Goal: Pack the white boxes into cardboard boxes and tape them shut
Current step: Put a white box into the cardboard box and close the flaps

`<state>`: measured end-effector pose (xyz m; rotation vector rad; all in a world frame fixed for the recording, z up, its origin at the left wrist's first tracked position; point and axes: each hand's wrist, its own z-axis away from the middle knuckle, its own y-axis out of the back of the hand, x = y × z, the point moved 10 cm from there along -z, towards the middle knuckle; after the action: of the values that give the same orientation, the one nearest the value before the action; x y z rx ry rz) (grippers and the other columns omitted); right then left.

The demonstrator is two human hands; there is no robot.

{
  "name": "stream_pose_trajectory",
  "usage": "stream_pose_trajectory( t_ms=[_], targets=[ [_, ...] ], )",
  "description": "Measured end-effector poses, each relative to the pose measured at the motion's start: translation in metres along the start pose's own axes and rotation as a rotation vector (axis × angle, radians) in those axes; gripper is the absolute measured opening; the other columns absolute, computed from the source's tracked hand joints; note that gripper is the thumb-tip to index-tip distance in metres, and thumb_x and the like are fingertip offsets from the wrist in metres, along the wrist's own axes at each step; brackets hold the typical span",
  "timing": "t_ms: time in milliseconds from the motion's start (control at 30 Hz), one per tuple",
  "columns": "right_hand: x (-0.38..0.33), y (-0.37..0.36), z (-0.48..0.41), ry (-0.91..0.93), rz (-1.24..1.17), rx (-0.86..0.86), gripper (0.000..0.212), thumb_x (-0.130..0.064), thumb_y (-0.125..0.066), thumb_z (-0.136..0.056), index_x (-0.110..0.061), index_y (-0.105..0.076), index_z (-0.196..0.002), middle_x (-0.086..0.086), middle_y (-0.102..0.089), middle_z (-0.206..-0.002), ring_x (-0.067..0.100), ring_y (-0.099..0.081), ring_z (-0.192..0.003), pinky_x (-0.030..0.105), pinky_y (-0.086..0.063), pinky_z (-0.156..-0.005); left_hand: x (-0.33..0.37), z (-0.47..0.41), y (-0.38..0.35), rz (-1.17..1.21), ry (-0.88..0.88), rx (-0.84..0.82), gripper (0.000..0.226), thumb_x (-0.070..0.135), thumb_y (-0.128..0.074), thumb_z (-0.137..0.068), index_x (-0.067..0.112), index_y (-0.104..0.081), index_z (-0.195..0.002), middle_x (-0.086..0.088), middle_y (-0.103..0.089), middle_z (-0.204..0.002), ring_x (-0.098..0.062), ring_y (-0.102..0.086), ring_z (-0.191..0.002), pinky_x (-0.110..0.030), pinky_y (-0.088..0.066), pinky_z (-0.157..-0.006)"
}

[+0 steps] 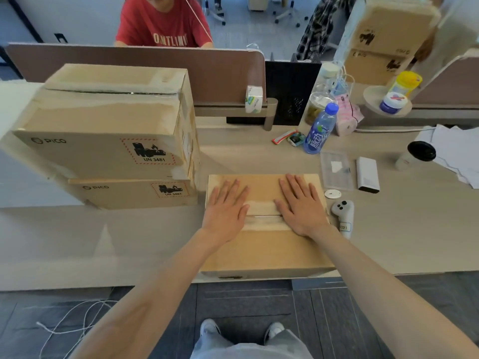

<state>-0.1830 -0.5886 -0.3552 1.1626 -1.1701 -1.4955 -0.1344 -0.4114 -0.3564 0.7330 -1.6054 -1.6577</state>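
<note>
- Office desk [259, 156] holds the cardboard box [261, 252] at its near edge, flaps closed;
- left hand [225, 206] and right hand [302, 206] lie flat, fingers straight, either side of the taped seam [261, 213]; likely pressing it down

Bottle: blue bottle [320, 130] upright; I see a clear case [337, 169] in front of it.
Right of case: white power bank [367, 174], flat.
Controller: white controller [343, 216], disc [332, 194] just behind.
Far right: black-lidded cup [417, 155] beside papers [456, 154].
Floor: loose white cord [77, 320].

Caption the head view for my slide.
Left hand and right hand press flat on the taped seam of a closed brown cardboard box, beside two stacked brown PICO cartons.
</note>
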Motion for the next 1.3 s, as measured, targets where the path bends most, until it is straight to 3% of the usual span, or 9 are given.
stream_pose_trajectory(
  t_ms=[233, 333, 533, 700, 833, 933, 1000, 1167, 1300],
  targets=[
    [0.007, 0.007, -0.027, 0.006, -0.031, 0.021, 0.064, -0.055, -0.017, -0.101, -0.028, -0.005, -0.157, -0.005, 0.005, -0.165, 0.016, 0.010, -0.151, 0.042, 0.005, -0.122, -0.008, -0.027, 0.002, 0.019, 0.026, 0.011, 0.059, 0.046, 0.003, -0.096, 0.033, -0.001, -0.154, 0.005, 0.007, -0.163, -0.015, 0.011, -0.149, -0.040, 0.008, -0.120],
    [0.009, 0.009, -0.036, 0.021, -0.048, 0.044, 0.061, -0.052, -0.019, -0.102, -0.028, -0.009, -0.157, -0.005, 0.001, -0.166, 0.017, 0.006, -0.152, 0.043, 0.003, -0.122, -0.009, -0.034, 0.003, 0.054, 0.052, 0.015, 0.052, 0.043, -0.011, -0.103, 0.036, -0.002, -0.154, 0.009, 0.007, -0.162, -0.012, 0.012, -0.148, -0.037, 0.009, -0.120],
    [0.012, 0.016, -0.054, 0.057, -0.099, 0.062, 0.060, -0.050, -0.019, -0.103, -0.026, -0.012, -0.157, -0.003, -0.002, -0.166, 0.019, 0.004, -0.152, 0.044, 0.003, -0.122, -0.014, -0.054, 0.005, 0.027, 0.077, -0.015, 0.051, 0.041, -0.010, -0.104, 0.038, 0.003, -0.153, 0.010, 0.010, -0.161, -0.010, 0.014, -0.148, -0.036, 0.009, -0.120],
    [0.011, 0.016, -0.055, 0.064, -0.087, 0.054, 0.061, -0.049, -0.018, -0.102, -0.026, -0.010, -0.158, -0.002, -0.002, -0.166, 0.020, 0.004, -0.152, 0.045, 0.002, -0.122, -0.011, -0.058, 0.012, -0.030, 0.121, 0.036, 0.057, 0.043, -0.004, -0.099, 0.033, -0.011, -0.154, 0.003, -0.014, -0.162, -0.018, -0.007, -0.149, -0.037, -0.003, -0.120],
    [0.011, 0.020, -0.066, 0.084, -0.077, 0.109, 0.062, -0.054, -0.026, -0.098, -0.024, -0.029, -0.152, 0.006, -0.025, -0.158, 0.029, -0.019, -0.145, 0.048, -0.014, -0.116, -0.011, -0.066, 0.014, -0.001, 0.119, 0.049, 0.063, 0.047, -0.002, -0.094, 0.030, -0.020, -0.152, -0.002, -0.024, -0.156, -0.021, -0.016, -0.143, -0.037, -0.012, -0.119],
    [0.017, 0.036, -0.082, 0.084, -0.082, 0.200, 0.051, -0.050, -0.038, -0.096, -0.022, -0.049, -0.136, 0.007, -0.046, -0.137, 0.029, -0.039, -0.126, 0.046, -0.031, -0.100, -0.012, -0.088, 0.018, 0.156, 0.102, 0.038, 0.060, 0.048, -0.010, -0.096, 0.028, -0.025, -0.151, -0.001, -0.023, -0.154, -0.021, -0.017, -0.142, -0.036, -0.012, -0.118],
    [0.024, 0.045, -0.098, 0.050, -0.141, 0.212, 0.040, -0.042, -0.043, -0.097, -0.022, -0.056, -0.129, 0.005, -0.051, -0.129, 0.027, -0.043, -0.120, 0.042, -0.033, -0.095, -0.015, -0.114, 0.023, 0.347, 0.112, 0.026, 0.050, 0.041, -0.024, -0.101, 0.025, -0.030, -0.148, 0.000, -0.025, -0.152, -0.020, -0.020, -0.141, -0.034, -0.015, -0.118],
    [0.043, 0.057, -0.159, -0.072, -0.541, 0.150, 0.037, -0.029, -0.051, -0.098, -0.016, -0.055, -0.132, 0.007, -0.051, -0.131, 0.025, -0.044, -0.126, 0.041, -0.038, -0.105, -0.036, -0.200, 0.047, 0.823, 0.295, 0.114, 0.045, 0.023, -0.040, -0.102, 0.017, -0.035, -0.146, -0.001, -0.032, -0.149, -0.018, -0.031, -0.139, -0.034, -0.025, -0.115],
    [0.042, 0.073, -0.219, -0.164, -0.809, 0.081, 0.040, -0.030, -0.049, -0.099, -0.016, -0.051, -0.136, 0.003, -0.054, -0.125, 0.020, -0.054, -0.116, 0.039, -0.043, -0.103, -0.061, -0.263, 0.060, 1.171, 0.485, 0.174, 0.048, 0.016, -0.045, -0.099, 0.014, -0.035, -0.146, -0.003, -0.039, -0.148, -0.017, -0.041, -0.131, -0.027, -0.033, -0.105]
  ],
)
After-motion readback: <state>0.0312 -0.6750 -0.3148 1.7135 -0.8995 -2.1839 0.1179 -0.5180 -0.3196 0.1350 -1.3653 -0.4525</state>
